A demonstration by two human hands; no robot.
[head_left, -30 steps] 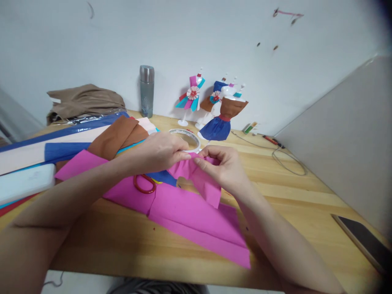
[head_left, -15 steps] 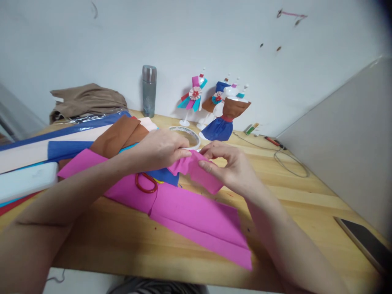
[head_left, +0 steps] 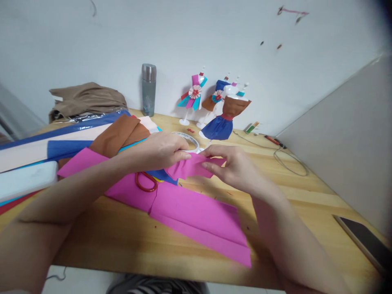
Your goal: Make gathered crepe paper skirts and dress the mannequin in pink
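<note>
A small gathered piece of pink paper (head_left: 191,166) is held up between my two hands above the table. My left hand (head_left: 167,151) pinches its upper left part, where folds bunch together. On its right end, my right hand (head_left: 229,163) grips it between thumb and fingers. Below lies a larger pink sheet (head_left: 196,212) with a crease along its length. Red-handled scissors (head_left: 146,182) rest on the pink paper left of centre, their blades hidden. Just behind my hands is a roll of tape (head_left: 191,140), partly covered by my left hand.
Small stands dressed in coloured paper (head_left: 219,128) are at the back, beside a grey bottle (head_left: 148,92). Folded brown cloth (head_left: 88,100), coloured sheets (head_left: 118,136) and a white case (head_left: 27,179) lie left. A phone (head_left: 363,241) and a cable (head_left: 289,161) are on the right.
The small pink piece has turned and its lower right corner has lifted, with more folds showing. My right hand has shifted slightly right and down. More of the table behind the tape shows.
</note>
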